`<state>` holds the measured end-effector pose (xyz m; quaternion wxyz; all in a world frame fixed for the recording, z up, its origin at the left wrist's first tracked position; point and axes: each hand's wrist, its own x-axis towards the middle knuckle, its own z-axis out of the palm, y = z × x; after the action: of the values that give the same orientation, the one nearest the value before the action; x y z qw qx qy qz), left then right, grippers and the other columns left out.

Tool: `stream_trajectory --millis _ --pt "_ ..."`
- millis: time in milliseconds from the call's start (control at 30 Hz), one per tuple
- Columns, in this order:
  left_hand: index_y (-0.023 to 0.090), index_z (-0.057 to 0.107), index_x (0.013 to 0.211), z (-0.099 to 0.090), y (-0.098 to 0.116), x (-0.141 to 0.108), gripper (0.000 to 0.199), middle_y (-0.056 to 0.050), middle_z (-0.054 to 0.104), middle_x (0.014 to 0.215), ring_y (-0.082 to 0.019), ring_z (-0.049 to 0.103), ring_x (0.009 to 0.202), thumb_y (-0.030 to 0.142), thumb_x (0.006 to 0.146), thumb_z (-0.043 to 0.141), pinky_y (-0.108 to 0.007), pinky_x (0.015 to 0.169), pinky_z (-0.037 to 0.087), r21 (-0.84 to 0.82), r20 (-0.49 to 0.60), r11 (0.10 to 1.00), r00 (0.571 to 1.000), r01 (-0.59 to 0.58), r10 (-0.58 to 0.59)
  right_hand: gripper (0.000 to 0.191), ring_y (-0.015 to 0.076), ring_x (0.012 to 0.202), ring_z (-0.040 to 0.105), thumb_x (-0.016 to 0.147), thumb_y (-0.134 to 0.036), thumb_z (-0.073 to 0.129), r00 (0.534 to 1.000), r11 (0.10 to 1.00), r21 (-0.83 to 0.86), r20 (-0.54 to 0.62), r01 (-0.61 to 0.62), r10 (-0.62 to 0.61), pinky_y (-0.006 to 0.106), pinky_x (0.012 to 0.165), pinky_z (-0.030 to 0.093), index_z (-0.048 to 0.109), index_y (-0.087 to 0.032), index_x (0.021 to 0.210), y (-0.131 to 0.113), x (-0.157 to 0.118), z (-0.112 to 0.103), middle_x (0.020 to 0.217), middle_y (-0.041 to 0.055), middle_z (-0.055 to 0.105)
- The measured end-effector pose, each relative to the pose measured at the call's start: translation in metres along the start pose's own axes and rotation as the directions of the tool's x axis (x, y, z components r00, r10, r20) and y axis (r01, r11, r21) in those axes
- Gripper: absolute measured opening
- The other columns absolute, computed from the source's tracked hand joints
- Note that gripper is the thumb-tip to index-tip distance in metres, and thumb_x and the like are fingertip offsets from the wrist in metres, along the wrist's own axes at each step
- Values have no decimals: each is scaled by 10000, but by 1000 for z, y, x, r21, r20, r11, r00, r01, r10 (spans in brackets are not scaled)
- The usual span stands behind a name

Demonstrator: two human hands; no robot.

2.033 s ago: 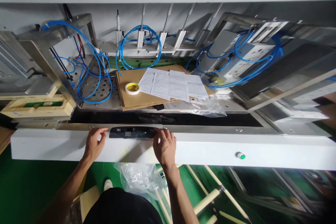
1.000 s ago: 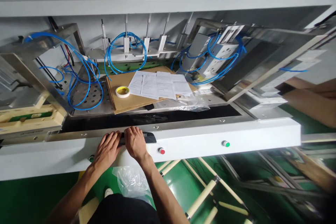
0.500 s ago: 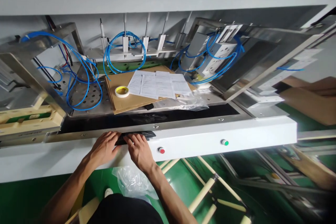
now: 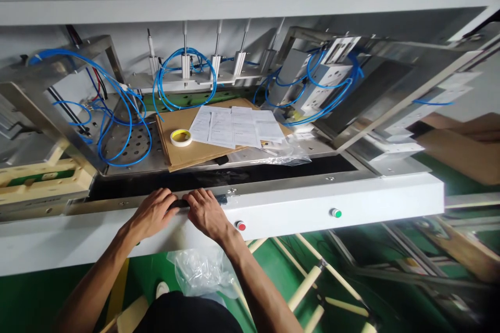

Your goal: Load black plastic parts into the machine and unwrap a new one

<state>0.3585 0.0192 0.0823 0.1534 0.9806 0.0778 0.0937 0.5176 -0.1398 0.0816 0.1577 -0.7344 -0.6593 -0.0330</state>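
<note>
My left hand and my right hand are side by side at the white front ledge of the machine, fingers closed over a dark strip-like piece. Only a short stretch of the strip shows between the hands. Its right end sticks out past my right hand, with a bit of clear film beside it. Most of it is hidden under my fingers, so its exact kind cannot be made out. Just right of my right hand is a red button on the ledge's front face.
Behind the ledge, a cardboard sheet carries paper sheets and a tape roll. Blue air hoses loop at both sides. A green button sits farther right. Below lie a clear plastic bag and a tube frame.
Both hands have shifted slightly up toward the metal edge. The dark piece, broad and flat before, now shows as a narrow strip between and beside them.
</note>
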Motion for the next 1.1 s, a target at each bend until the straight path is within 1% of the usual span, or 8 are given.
stream_trajectory --millis 300,400,500,600,700,867,967,1100 --pt "192 689 1019 21 -18 20 244 -87 720 1078 -259 647 1014 213 1074 452 -419 921 521 137 -26 990 999 -33 37 253 230 913 590 1104 -232 425 996 995 -32 12 -90 91 365 822 372 664 -166 1057 1 13 22 1003 99 703" --pt "192 701 1074 29 -16 17 283 -111 690 1262 -263 645 1069 234 1085 421 -439 959 526 172 -101 985 995 -12 29 271 229 936 582 1105 -245 426 995 995 -30 0 -99 99 370 832 374 678 -176 1033 2 12 27 1075 103 705" --pt "203 681 1210 35 -13 8 277 -116 688 1224 -264 652 1032 272 1086 442 -447 938 541 197 -176 980 984 24 11 257 251 1006 561 1089 -278 478 995 995 -24 -20 -102 101 388 866 373 692 -188 980 3 12 27 1140 104 709" --pt "222 547 1418 38 -15 -5 428 -115 677 1265 -293 647 1137 368 1023 622 -468 1006 549 117 -192 993 980 -25 48 232 247 993 550 1080 -285 506 992 993 -10 -47 -115 114 387 867 376 699 -191 995 5 13 23 1114 100 714" --pt "237 523 1383 39 -19 -16 589 -112 670 1306 -316 642 1194 335 876 806 -478 1039 556 35 -168 998 984 -60 65 214 252 1000 559 1076 -316 534 982 987 6 -100 -158 158 390 877 388 692 -187 1139 2 9 19 1106 108 713" --pt "232 606 1174 25 -17 -17 313 -99 708 1208 -289 682 1134 225 889 737 -441 1004 569 -13 -100 996 992 -83 81 245 259 1001 600 1088 -269 472 893 949 140 -322 -282 313 408 890 428 665 -189 1216 -26 -31 28 1113 125 715" --pt "228 638 1128 13 -12 -13 172 -90 734 1130 -280 702 1079 278 964 650 -437 980 566 -35 -63 993 992 -115 113 243 233 871 624 1086 -333 468 743 793 509 -376 -334 554 388 815 470 674 -208 1056 -49 -61 44 943 90 706" --pt "212 670 1154 8 -12 -6 229 -100 746 1093 -270 706 1044 367 1041 546 -414 950 563 -78 -46 995 997 -62 58 425 220 762 625 977 -596 630 611 158 928 88 -336 787 376 731 495 668 -208 1145 -63 -72 62 877 58 715"
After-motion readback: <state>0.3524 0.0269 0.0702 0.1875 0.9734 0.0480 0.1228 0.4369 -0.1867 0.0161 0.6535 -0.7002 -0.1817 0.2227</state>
